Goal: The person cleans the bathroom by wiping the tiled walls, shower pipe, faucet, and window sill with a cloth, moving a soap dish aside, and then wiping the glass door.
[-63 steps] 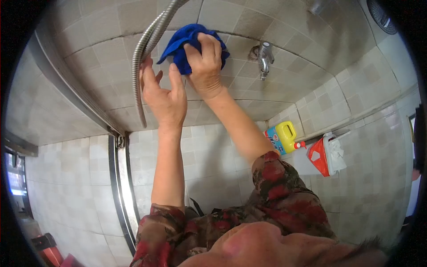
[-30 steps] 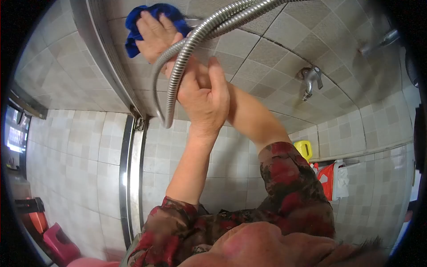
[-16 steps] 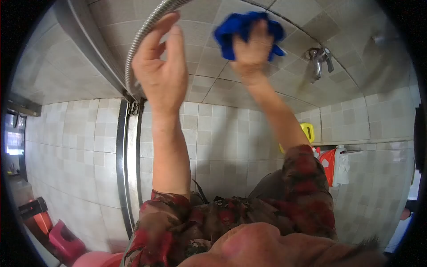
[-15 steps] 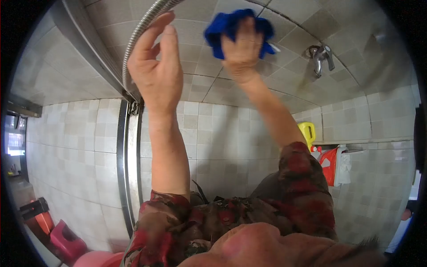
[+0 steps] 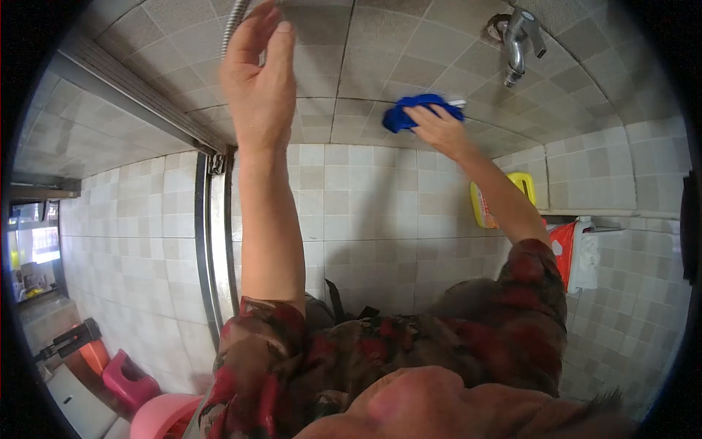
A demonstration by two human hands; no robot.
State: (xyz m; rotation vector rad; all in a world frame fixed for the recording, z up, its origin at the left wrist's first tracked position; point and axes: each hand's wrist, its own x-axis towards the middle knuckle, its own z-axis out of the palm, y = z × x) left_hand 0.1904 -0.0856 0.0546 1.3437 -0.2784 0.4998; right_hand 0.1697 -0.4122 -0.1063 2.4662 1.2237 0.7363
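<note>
My right hand [image 5: 441,133] presses a bunched blue cloth [image 5: 417,113] against the tiled wall [image 5: 380,62], fingers spread across it. A small white piece [image 5: 457,103] pokes out at the cloth's right end. The metal tap [image 5: 518,47] sticks out of the wall up and to the right of this hand. My left hand [image 5: 259,88] is raised at the upper left, beside a ribbed metal hose [image 5: 234,28] that runs partly behind it. Its fingers are curled, with a gap to the thumb, and I see nothing held between them.
A metal door track [image 5: 218,241] runs at the left. Beneath my right forearm stands a yellow container [image 5: 523,184], and a red bag [image 5: 561,252] is near it. A pink basin [image 5: 164,415] and a magenta plastic stool [image 5: 130,380] sit at the lower left.
My right hand and the blue cloth have moved down the wall and to the right. The view has shifted, so less of the hose shows beside my raised left hand.
</note>
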